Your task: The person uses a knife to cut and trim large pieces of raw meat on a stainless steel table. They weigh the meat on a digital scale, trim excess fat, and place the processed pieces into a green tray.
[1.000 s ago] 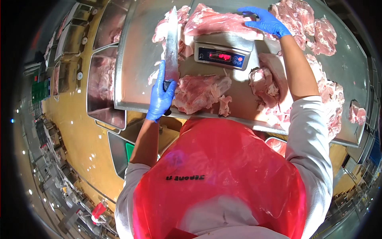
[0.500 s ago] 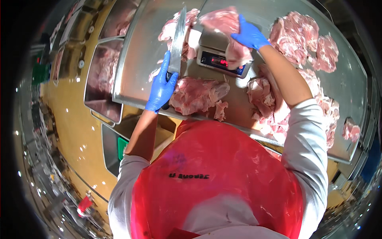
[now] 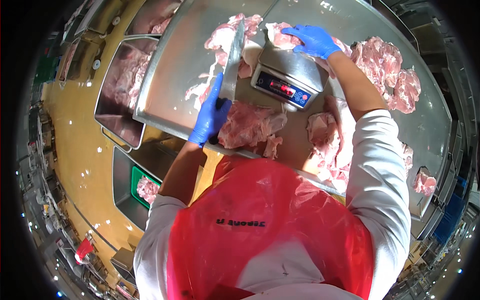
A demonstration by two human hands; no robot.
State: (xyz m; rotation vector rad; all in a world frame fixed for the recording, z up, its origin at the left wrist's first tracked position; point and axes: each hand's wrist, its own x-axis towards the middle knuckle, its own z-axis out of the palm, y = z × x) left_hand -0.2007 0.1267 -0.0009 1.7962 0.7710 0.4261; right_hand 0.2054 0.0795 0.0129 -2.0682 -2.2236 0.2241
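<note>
My left hand (image 3: 210,120), in a blue glove, is closed around a knife's dark handle, index finger stretched toward the blade. The long knife blade (image 3: 234,55) points away from me, above pale meat trimmings (image 3: 222,39). My right hand (image 3: 315,41), also gloved in blue, grips a slab of raw meat (image 3: 281,36) at the far side of a digital scale (image 3: 292,65). Part of that slab is hidden under the hand. The scale's red display is lit and faces me. A large raw cut (image 3: 250,125) lies just right of my left hand.
More raw cuts (image 3: 377,62) lie at the right of the metal table (image 3: 172,65), and others (image 3: 327,132) nearer me. Metal bins (image 3: 120,90) with meat stand beyond its left edge. Lower left, a green tray (image 3: 137,182) holds a piece of meat.
The slab in my right hand has shifted toward the scale's far side, uncovering more of the plate and display. My left hand still holds the knife. The whole view has shifted slightly.
</note>
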